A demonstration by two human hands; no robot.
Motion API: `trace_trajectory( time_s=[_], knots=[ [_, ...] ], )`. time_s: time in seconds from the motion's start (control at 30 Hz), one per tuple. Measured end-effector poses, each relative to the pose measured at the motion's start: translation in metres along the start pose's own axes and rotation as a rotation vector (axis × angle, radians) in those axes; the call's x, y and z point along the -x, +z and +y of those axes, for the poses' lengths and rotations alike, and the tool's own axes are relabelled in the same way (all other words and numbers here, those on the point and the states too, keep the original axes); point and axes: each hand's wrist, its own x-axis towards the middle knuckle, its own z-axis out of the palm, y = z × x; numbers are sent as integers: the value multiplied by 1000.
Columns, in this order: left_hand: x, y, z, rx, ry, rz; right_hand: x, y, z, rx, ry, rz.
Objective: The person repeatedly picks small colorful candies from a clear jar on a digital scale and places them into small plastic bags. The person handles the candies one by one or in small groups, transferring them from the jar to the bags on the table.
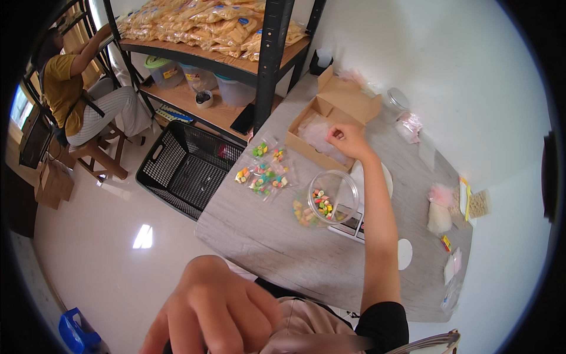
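My right hand [348, 140] reaches over an open cardboard box [305, 149] that holds a pile of clear plastic bags [316, 132]. Its fingers are curled with the tips together, and whether a bag is pinched there I cannot tell. Close to the camera, my left hand [216, 309] is blurred, its fingers bent down and their tips hidden. Below the box stands an open clear jar [334, 194] with colourful candies [322, 203] inside. Beside it is a white digital scale [347, 228], partly hidden by the jar and my right forearm. Several small bags of candies [264, 175] lie left of the jar.
A black plastic crate [177, 177] stands against the table's left side. Packed bags [199, 26] fill a metal-framed shelf behind. A seated person [75, 93] is at the far left. A lidded jar [397, 99] and a small yellow box [445, 243] are near the wall.
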Motion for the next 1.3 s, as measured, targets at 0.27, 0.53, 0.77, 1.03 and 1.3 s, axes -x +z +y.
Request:
trace_trajectory(
  time_s=[0.27, 0.53, 0.77, 1.03, 1.3],
  knots=[
    [22, -91, -71, -716, -393, 791, 74, -15, -71, -242, -167, 574],
    [35, -87, -119, -1214, -555, 670, 110, 6, -131, 43, -364, 746],
    [49, -98, -125, -873, -471, 835, 107, 7, -120, -228, -324, 593],
    [54, -108, -113, -780, -601, 899, 92, 8, -92, -695, -202, 340],
    [59, -120, -110, -812, -630, 966, 54, 2, -32, -436, 10, 700]
  ],
)
